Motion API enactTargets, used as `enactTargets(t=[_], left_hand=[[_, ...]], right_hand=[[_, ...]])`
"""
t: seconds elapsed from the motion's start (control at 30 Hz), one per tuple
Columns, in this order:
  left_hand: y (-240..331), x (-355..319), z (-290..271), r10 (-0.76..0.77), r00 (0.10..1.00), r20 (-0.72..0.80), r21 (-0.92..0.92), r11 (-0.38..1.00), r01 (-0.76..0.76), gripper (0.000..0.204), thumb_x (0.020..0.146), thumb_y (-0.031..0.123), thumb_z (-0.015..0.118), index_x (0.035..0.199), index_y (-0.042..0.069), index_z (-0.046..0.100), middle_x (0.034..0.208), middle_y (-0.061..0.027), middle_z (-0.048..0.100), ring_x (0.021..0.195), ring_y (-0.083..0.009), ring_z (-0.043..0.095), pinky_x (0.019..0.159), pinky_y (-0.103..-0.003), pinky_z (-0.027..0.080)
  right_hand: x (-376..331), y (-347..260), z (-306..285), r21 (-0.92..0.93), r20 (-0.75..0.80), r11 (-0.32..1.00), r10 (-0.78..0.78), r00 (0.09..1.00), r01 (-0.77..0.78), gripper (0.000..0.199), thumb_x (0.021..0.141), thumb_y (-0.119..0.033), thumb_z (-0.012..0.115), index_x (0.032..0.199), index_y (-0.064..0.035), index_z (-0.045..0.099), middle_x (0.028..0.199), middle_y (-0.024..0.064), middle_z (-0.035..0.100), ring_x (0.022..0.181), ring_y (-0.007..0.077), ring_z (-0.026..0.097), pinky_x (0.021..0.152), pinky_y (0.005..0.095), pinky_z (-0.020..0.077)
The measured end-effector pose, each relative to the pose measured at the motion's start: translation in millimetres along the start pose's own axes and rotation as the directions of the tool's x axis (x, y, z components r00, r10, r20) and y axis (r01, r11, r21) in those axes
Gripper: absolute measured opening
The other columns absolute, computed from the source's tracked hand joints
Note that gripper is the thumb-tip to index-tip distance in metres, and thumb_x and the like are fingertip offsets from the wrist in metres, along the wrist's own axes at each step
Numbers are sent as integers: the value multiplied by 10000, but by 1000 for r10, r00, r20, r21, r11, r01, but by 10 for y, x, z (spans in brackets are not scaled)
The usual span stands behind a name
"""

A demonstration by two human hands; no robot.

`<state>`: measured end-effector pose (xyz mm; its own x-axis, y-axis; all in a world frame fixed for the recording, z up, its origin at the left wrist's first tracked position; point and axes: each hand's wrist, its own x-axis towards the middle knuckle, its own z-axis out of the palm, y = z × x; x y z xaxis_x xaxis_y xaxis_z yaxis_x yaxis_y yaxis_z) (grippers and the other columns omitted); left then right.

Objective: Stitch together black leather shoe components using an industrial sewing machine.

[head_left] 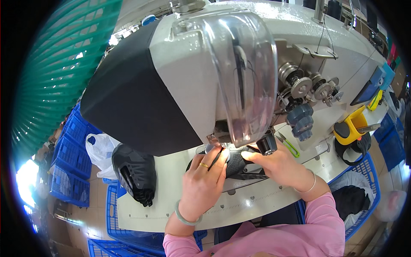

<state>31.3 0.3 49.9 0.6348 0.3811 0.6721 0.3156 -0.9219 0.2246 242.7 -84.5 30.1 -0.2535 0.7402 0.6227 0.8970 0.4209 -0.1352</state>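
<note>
Black fabric is pinched under the sewing machine by the left hand and right hand; dark cloth is held in the blue basket.

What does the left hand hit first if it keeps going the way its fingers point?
Likely the sewing machine head: the left hand rests on the black piece, fingers pointing up toward the needle area under the clear guard. Depth unclear.

Green snips, yellow tape dispenser, perhaps, blue crates

Pink sleeves, bangles, gold ring
</note>
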Motion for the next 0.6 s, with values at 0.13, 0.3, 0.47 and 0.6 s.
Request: enactTargets(t=[0.13, 0.3, 0.47, 0.6], left_hand=[[21, -66, 90, 7, 1000, -21, 107, 994, -5, 331, 760, 2, 672, 1090, 21, 665, 1108, -103, 629, 814, -272, 591, 705, -356, 516], [94, -93, 121, -2, 999, -45, 179, 984, 10, 344, 747, 9, 680, 1091, 25, 665, 1120, -100, 618, 824, -271, 593, 696, -354, 521], [48, -50, 46, -43, 999, 5, 86, 995, 43, 374, 738, -18, 660, 1109, 32, 655, 1141, -128, 593, 901, -302, 608, 741, -360, 529], [-38, 33, -30, -107, 992, -66, -172, 981, 94, 229, 786, -45, 617, 1003, -20, 686, 1003, -172, 680, 817, -298, 672, 734, -323, 532]], right_hand=[[43, 107, -56, 174, 51, 985, 9, 999, -18, 615, 549, 127, 618, 1098, -146, 653, 1213, 108, 614, 1064, 351, 583, 896, 424, 484], [50, 189, -59, 151, 19, 985, -85, 996, 82, 684, 521, 120, 621, 1132, -184, 666, 1205, 91, 624, 1081, 345, 578, 910, 423, 486], [65, 103, -109, 63, 76, 995, -80, 994, 75, 728, 503, 75, 638, 1168, -218, 666, 1205, 71, 626, 1109, 346, 558, 955, 437, 455], [75, 47, -110, 17, 78, 997, -80, 994, 79, 685, 519, 37, 655, 1155, -216, 671, 1193, 67, 628, 1098, 336, 564, 964, 439, 444]])
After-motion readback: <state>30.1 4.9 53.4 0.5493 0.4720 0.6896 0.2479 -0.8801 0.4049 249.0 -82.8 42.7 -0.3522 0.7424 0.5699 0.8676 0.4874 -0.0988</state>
